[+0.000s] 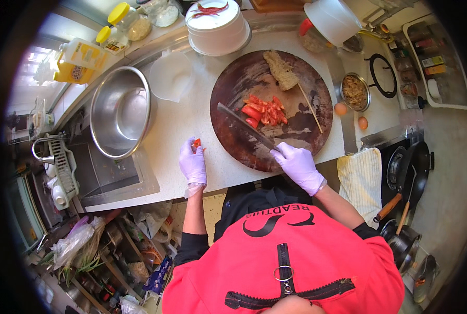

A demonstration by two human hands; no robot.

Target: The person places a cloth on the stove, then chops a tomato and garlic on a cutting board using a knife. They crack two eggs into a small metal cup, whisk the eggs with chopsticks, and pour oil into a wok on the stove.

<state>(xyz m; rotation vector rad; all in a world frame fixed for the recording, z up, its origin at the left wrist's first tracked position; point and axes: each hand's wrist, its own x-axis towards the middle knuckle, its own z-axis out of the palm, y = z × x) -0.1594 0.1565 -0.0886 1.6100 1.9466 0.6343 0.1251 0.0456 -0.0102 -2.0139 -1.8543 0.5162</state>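
Note:
My left hand [193, 167], in a pale purple glove, is pinched around a small red vegetable piece [196, 143] above the counter, left of the round wooden chopping board [233, 151]. In my gloved right hand [299, 167] is the handle of a kitchen knife [247, 125]. Its blade points up and left over the board, beside a heap of chopped red vegetable [270, 112], which looks like tomato or pepper. A dried loofah [280, 70] lies at the board's far side, with a thin wooden stick [310, 106] running from it.
A steel bowl [119, 114] stands left, near a translucent plastic container [171, 76] and the sink [108, 168]. Right of the board are a small bowl of shredded food [354, 92] and two eggs [340, 109]. Black woks [416, 172] and a striped cloth [361, 184] are farther right.

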